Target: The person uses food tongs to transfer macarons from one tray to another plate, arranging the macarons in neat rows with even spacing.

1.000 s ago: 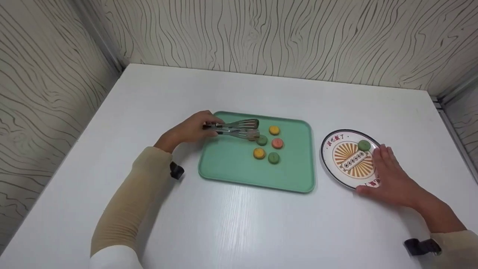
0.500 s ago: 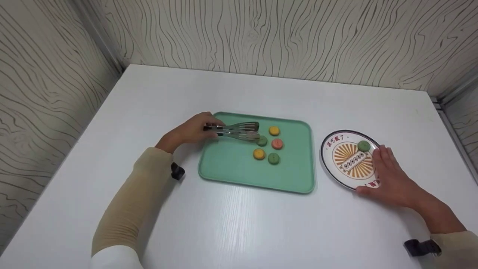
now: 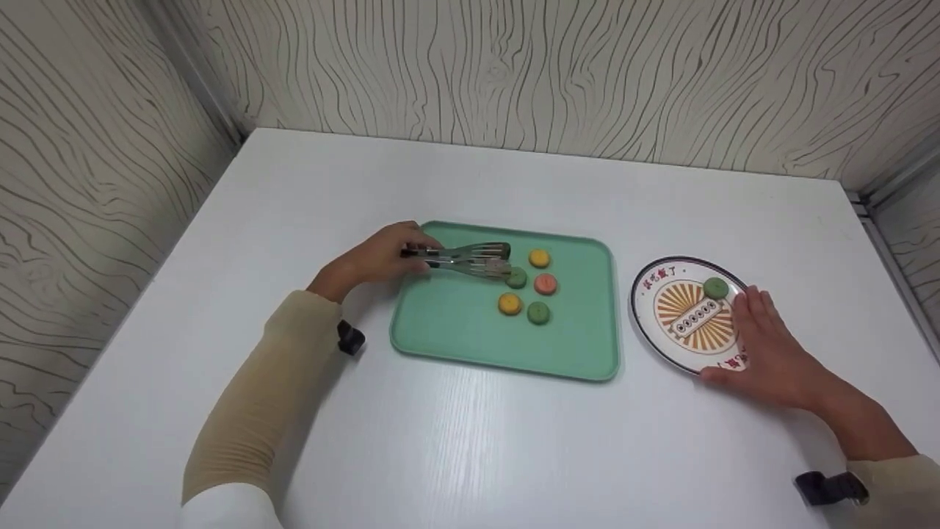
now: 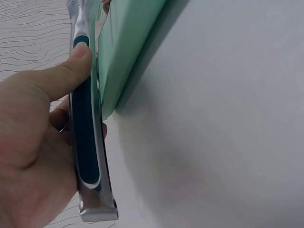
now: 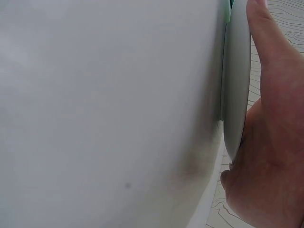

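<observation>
Resting at the right edge of a patterned plate [image 3: 648,320], the right hand [image 3: 775,364] has its fingers extended and its thumb spread apart. 1 green macaron [image 3: 715,288] lies on that plate. To the left on the white tabletop [image 3: 455,441], a green tray [image 3: 448,327] carries 2 green macarons [image 3: 538,314], 2 yellow macarons [image 3: 510,304] and 1 pink macaron [image 3: 545,284]. At its left side, the left hand [image 3: 389,253] pinches metal tongs [image 3: 461,254]; a pinkish piece [image 3: 498,266] shows through their slotted tips, whether gripped I cannot tell. Farthest back stands a wavy-lined wall [image 3: 499,73].
</observation>
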A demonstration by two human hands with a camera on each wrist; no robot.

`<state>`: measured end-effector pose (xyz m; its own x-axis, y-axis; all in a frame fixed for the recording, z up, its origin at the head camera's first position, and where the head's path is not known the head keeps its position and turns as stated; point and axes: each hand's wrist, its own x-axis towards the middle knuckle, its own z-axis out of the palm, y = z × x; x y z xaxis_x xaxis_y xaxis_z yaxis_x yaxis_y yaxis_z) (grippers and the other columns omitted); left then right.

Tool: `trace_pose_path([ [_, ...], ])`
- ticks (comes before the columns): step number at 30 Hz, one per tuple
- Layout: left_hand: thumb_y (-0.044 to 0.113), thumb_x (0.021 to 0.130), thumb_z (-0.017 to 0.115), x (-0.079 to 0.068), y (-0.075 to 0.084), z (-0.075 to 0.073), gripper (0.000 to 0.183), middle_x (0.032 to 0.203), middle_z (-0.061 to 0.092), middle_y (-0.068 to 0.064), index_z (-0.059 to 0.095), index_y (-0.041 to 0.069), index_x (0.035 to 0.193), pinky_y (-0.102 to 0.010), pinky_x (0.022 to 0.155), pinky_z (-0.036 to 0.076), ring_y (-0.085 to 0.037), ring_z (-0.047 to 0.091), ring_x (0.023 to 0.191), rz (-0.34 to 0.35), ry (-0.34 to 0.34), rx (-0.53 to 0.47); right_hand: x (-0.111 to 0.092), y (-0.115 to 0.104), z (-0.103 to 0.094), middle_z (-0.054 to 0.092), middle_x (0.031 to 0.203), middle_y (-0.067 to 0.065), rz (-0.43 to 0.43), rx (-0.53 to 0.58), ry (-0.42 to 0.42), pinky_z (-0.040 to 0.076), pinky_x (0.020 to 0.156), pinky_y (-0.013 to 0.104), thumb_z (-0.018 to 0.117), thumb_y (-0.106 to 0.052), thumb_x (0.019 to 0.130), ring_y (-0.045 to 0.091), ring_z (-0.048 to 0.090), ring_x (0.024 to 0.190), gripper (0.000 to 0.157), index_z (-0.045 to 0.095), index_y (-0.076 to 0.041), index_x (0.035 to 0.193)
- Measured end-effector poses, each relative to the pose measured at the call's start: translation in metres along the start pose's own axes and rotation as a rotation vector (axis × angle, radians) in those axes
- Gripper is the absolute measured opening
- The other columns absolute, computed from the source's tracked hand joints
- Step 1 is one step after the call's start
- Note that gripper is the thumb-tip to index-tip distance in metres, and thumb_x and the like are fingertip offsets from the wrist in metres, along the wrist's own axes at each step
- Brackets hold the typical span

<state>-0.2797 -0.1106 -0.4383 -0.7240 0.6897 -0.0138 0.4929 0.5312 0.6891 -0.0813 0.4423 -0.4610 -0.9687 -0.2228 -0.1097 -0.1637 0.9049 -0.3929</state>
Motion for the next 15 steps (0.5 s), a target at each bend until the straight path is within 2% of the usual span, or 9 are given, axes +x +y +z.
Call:
trace_pose_path([
  [10, 0.008, 0.094, 0.074, 0.0020, -0.0001, 0.0017, 0.034, 0.108, 0.063, -0.011, 0.072, 0.006, 0.128, -0.038, 0.087, 0.044, -0.025, 0.050, 0.095, -0.025, 0.009, -0.005, -0.0007, 0.0006, 0.0008, -0.013, 0.161, 0.037, 0.005, -0.009, -0.005, -0.014, 0.119, 0.040, 0.078, -0.049, 0.085, 0.046, -0.021, 0.150, 0.126, -0.005, 0.016, 0.155],
  [15, 0.008, 0.093, 0.074, 0.0023, 0.0008, 0.0021, 0.034, 0.109, 0.063, -0.011, 0.072, 0.006, 0.127, -0.039, 0.087, 0.045, -0.023, 0.050, 0.094, -0.036, 0.012, 0.010, -0.0001, 0.0001, 0.0000, -0.013, 0.161, 0.037, 0.007, -0.011, -0.006, -0.012, 0.119, 0.042, 0.078, -0.050, 0.085, 0.047, -0.020, 0.150, 0.126, -0.004, 0.015, 0.155],
])
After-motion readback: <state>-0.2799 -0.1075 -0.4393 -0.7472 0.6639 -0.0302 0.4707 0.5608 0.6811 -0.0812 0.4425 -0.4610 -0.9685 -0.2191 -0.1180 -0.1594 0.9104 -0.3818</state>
